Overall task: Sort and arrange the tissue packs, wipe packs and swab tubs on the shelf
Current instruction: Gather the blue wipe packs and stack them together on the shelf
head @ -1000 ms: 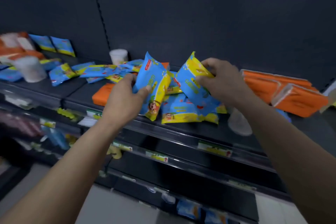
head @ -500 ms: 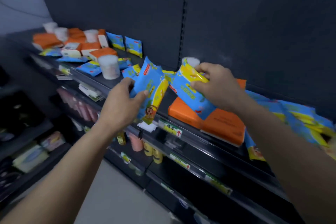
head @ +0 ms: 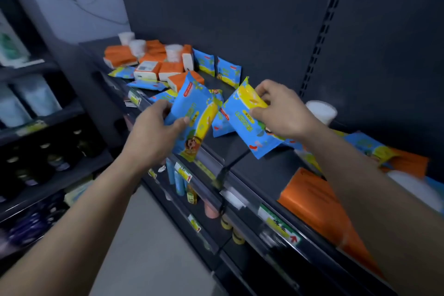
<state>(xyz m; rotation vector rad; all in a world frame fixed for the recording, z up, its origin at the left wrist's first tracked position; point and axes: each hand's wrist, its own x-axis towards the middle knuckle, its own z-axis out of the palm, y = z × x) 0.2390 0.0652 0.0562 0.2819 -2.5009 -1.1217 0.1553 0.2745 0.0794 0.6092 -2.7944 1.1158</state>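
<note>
Shelf, dark metal, upper tier, is carrying mixed stock along its length.

1. Left hand is gripping a blue-and-yellow wipe pack, with the thumb lying across the front face and the fingers curling behind. The pack is standing nearly upright, slightly tilted, above the shelf's front edge.
2. Right hand is pinching a second wipe pack by its yellow upper end, fingers curling over the top. This pack is hanging tilted over a bare stretch of the shelf, just beside the first; whether the two are touching cannot be told.
3. Third wipe pack is showing on the shelf between and behind the two held ones.
4. Far-left cluster: orange tissue packs are lying heaped, white swab tubs are standing among them, and loose wipe packs are lying at the front.
5. Two upright wipe packs are leaning against the back panel.
6. Lone swab tub is standing beyond the right hand, near the back panel.
7. Large orange tissue pack is lying at the front edge by the right forearm, with further wipe packs lying behind it.
8. Price tags are sitting along the front rail.
</note>
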